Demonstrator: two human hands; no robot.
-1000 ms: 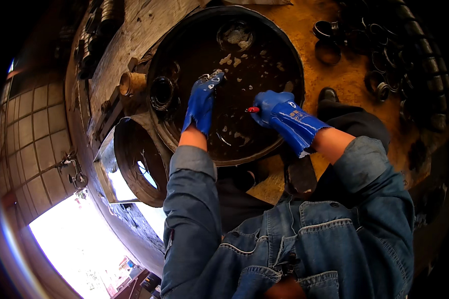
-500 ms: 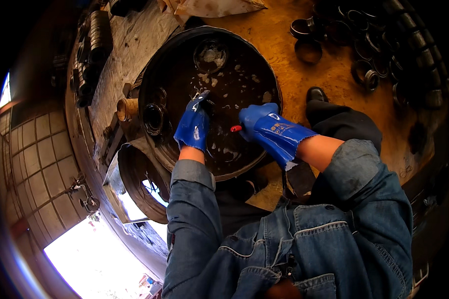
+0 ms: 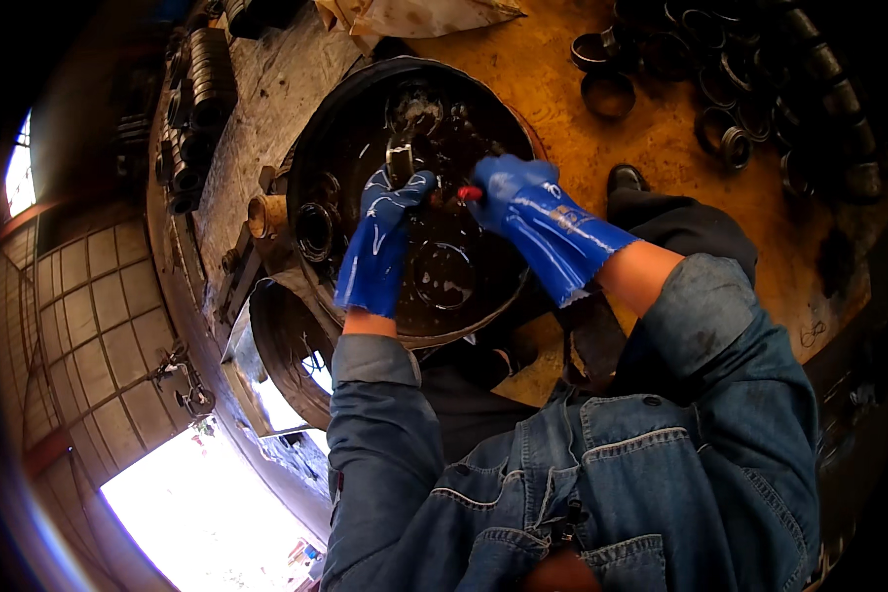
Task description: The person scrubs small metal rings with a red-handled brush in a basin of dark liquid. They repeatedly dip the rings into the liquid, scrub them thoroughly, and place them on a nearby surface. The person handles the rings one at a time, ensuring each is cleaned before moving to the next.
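My left hand, in a long blue rubber glove, grips a wet metal ring over a round tub of dark liquid. My right hand, gloved the same way, is closed around a red handle that points toward the left hand. Whatever the handle belongs to is too dark to make out. At the tub's left side sits a dark ring-shaped part. Another round piece lies at the far side, partly under the liquid.
Many dark metal rings lie on the brown floor at the far right. Stacked rings stand at the far left. A round metal drum is left of my left forearm. A pale sack lies beyond the tub. My shoe is right of it.
My left hand has lifted slightly, and the metal ring now shows above the liquid in its grip. My right hand has moved a little away from me with the red handle. The liquid's surface is stirred.
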